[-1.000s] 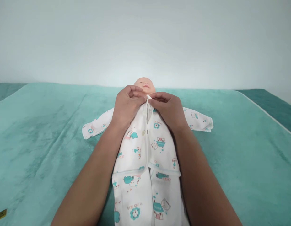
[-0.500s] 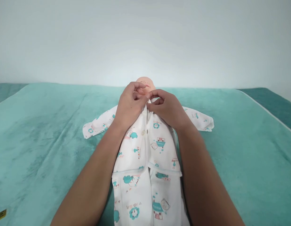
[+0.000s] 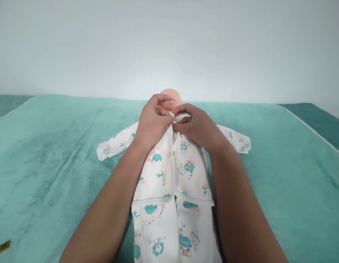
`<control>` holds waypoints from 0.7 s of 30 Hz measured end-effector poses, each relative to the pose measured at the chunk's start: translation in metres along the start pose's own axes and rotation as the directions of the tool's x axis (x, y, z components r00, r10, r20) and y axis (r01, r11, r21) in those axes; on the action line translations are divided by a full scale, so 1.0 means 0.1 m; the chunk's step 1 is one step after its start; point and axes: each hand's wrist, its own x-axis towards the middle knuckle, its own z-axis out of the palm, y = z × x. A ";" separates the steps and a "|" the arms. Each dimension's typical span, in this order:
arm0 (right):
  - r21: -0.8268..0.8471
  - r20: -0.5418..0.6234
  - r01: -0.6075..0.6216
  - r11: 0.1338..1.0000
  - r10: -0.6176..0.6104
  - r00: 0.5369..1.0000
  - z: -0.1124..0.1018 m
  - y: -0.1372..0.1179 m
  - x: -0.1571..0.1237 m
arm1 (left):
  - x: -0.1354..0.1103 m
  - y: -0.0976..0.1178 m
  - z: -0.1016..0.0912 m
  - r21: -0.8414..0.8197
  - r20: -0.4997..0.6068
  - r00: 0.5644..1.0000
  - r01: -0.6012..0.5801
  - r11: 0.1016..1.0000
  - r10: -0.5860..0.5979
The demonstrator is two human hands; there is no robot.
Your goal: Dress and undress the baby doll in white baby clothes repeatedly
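A doll (image 3: 171, 93) lies on its back, dressed in a white baby shirt (image 3: 189, 182) with teal and pink prints and matching pants (image 3: 158, 230). The shirt's sleeves spread out to both sides. My left hand (image 3: 154, 118) is at the collar, thumb and fingertips pinching the shirt's front edge. My right hand (image 3: 195, 124) meets it there, its thumb and index finger closed on the opposite edge near the doll's chin. Lower on the front, a button (image 3: 169, 155) sits beside a buttonhole. Fingertips hide most of the collar.
A teal plush blanket (image 3: 62, 153) spreads beneath the doll, with a crease on the left. Darker teal cloth (image 3: 314, 117) shows at the back right. A pale wall (image 3: 169, 44) rises behind. A yellow and black strip (image 3: 2, 248) lies at the lower left.
The doll, clothes and hands appear slightly further right in view. Both hands stay pinched at the collar, with fingers shifting a little; more white collar edge shows between them.
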 end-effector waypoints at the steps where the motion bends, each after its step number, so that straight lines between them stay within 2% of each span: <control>1: 0.012 -0.004 0.001 1.000 -0.001 1.000 0.00 0.02 0.00 | 0.00 -0.01 0.00 -0.018 -0.002 1.000 -0.002 1.000 0.002; 9: 0.081 -0.007 0.012 0.997 -0.012 1.000 -0.02 0.09 0.01 | 0.02 -0.05 -0.01 -0.026 0.002 0.999 -0.032 0.999 0.032; 14: 0.074 0.022 0.007 0.997 -0.008 1.000 -0.02 0.04 -0.01 | -0.01 -0.01 0.00 -0.009 -0.018 1.000 0.001 1.000 -0.001; 21: 0.061 0.038 -0.003 0.998 0.000 0.999 -0.02 0.01 -0.02 | -0.02 -0.04 0.00 0.030 0.012 0.992 -0.126 0.992 0.126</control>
